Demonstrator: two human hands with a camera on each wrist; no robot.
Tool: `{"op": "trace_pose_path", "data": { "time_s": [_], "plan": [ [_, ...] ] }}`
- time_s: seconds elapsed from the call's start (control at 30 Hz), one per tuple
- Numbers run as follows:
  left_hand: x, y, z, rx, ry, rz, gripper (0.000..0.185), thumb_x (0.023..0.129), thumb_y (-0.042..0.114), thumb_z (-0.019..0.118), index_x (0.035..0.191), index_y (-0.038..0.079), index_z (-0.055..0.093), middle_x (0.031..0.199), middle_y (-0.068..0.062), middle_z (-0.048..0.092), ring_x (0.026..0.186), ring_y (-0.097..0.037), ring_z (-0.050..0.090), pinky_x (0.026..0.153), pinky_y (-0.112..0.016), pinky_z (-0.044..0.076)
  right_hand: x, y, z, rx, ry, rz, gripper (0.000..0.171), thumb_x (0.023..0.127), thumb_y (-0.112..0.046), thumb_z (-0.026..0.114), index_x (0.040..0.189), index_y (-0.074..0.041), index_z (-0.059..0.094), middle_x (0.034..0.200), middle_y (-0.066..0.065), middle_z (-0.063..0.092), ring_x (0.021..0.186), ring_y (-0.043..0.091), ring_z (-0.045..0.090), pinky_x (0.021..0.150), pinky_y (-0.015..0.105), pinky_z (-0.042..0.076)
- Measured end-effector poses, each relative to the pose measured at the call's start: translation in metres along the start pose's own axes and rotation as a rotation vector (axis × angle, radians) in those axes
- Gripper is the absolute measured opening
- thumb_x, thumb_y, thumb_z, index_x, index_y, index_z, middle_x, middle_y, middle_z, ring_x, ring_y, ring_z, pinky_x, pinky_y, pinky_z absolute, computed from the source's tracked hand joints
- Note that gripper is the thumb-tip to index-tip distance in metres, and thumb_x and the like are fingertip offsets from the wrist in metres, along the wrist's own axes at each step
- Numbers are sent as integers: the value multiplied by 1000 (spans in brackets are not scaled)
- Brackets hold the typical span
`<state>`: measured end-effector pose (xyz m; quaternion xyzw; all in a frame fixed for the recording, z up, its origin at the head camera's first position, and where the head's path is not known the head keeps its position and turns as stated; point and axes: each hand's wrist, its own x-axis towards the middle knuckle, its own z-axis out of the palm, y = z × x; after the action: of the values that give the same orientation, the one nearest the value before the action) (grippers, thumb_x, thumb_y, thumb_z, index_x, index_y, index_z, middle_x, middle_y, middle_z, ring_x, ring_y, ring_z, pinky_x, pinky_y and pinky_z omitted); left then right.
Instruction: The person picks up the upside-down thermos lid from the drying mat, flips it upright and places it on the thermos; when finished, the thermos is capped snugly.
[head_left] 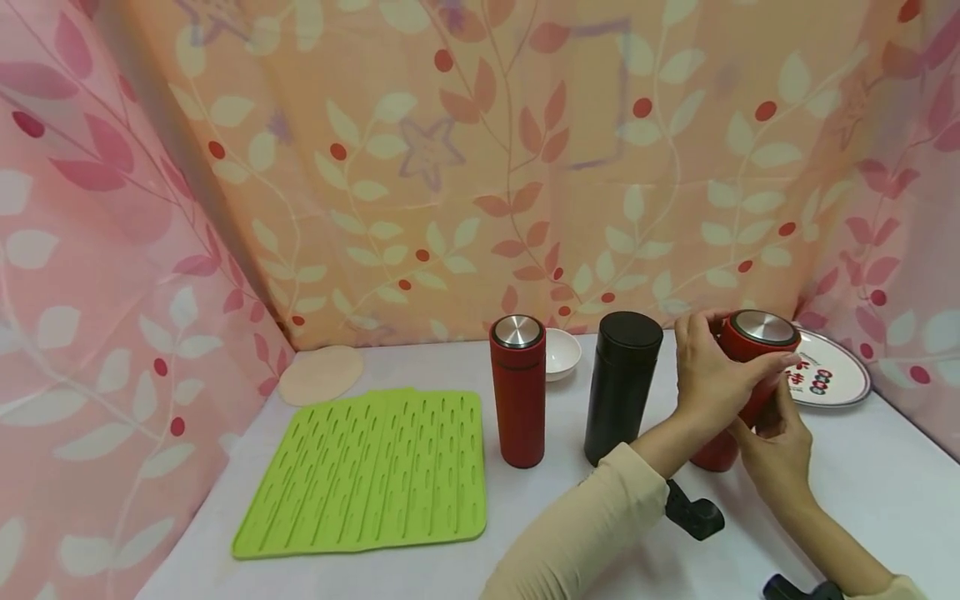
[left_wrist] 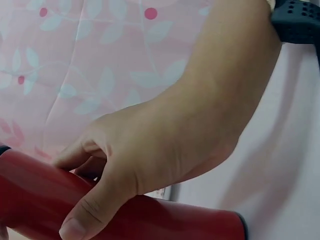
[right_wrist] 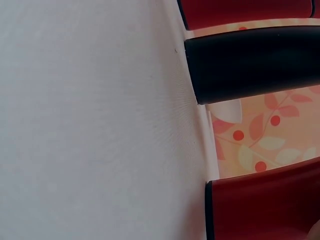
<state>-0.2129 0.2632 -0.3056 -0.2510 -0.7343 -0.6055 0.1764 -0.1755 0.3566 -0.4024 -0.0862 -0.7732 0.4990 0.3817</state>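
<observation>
Both hands hold a red thermos bottle (head_left: pixel 716 452) with a silver-topped lid (head_left: pixel 765 327), on the right of the table. My left hand (head_left: pixel 708 379) grips its upper part, thumb across the front below the lid, other fingers partly hidden. Lower down, my right hand (head_left: pixel 776 450) grips the body; the left wrist view shows that right hand (left_wrist: pixel 150 145) with its thumb along the red bottle (left_wrist: pixel 190 220). The bottle's base is at or close to the tabletop; the frames do not settle contact. Left of the hands stands a black bottle (head_left: pixel 624 383), then another red bottle (head_left: pixel 519 400).
A green ridged mat (head_left: pixel 367 479) covers the table's left part, with a beige round disc (head_left: pixel 321 375) behind it. Behind the standing red bottle sits a white bowl (head_left: pixel 564 354). A white plate (head_left: pixel 843 387) with red print lies behind the hands. Floral curtains (head_left: pixel 420 167) enclose the table.
</observation>
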Motion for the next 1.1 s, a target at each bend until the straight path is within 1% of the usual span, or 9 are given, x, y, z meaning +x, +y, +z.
{"op": "trace_pose_path", "data": {
  "time_s": [0.1,0.23,0.37,0.47,0.57,0.63,0.77,0.87,1.1],
  "plan": [
    [1,-2,-1,4,-5,12,64,65,36,83,115,17,48,110,8,48,98,5,45,75,-4,41,-1,0,2,47,-8,-17,86,78,8,66,145,-28,25,129,-8,49,100,-4,51,83,-1,40],
    [3,-9,-8,-129,-116,74,56,75,24,76,124,12,51,114,1,58,102,5,52,82,-3,42,0,-1,2,224,-19,-48,88,73,19,63,144,-21,29,136,1,46,113,3,50,87,2,41],
    [2,-15,-11,-222,-181,86,53,84,16,67,132,8,47,124,-5,58,113,-1,53,90,-7,41,0,-1,1,232,-30,-45,89,73,18,63,145,-21,27,143,5,39,123,5,45,90,3,39],
    [-3,-15,-9,-192,-136,69,60,80,21,71,133,11,44,128,-1,51,117,-2,50,92,-9,42,-2,0,1,96,-26,-21,88,77,10,65,145,-27,23,140,-1,43,114,0,48,87,0,38],
    [-7,-10,-3,-146,-52,36,68,72,29,79,128,17,41,123,5,44,112,2,47,89,-10,44,-4,1,1,-19,-8,5,87,79,3,66,145,-31,22,125,-13,50,96,-4,49,81,-3,39],
    [-8,-6,1,-111,-3,21,72,68,33,81,125,20,38,121,6,40,109,2,45,87,-10,44,-4,2,1,-50,7,18,86,79,2,66,145,-32,22,114,-19,49,88,-3,46,77,-4,38],
    [-7,-3,4,-80,17,25,71,69,33,80,122,19,35,120,5,39,109,1,45,86,-9,44,-2,2,1,-56,21,39,86,79,1,66,145,-33,21,117,-19,49,87,-3,45,78,-4,38],
    [-5,-7,1,-107,-24,46,65,72,27,78,122,15,38,118,3,44,108,1,47,86,-7,43,-1,0,1,-35,13,44,87,80,1,67,145,-33,21,129,-10,49,94,-5,47,81,-3,38],
    [-1,-14,-16,-220,-193,138,55,85,14,65,134,3,42,127,-8,55,120,-7,50,96,-12,39,1,-3,1,198,-22,-26,90,73,17,64,145,-22,26,143,6,39,120,3,46,89,2,39]
  ]
}}
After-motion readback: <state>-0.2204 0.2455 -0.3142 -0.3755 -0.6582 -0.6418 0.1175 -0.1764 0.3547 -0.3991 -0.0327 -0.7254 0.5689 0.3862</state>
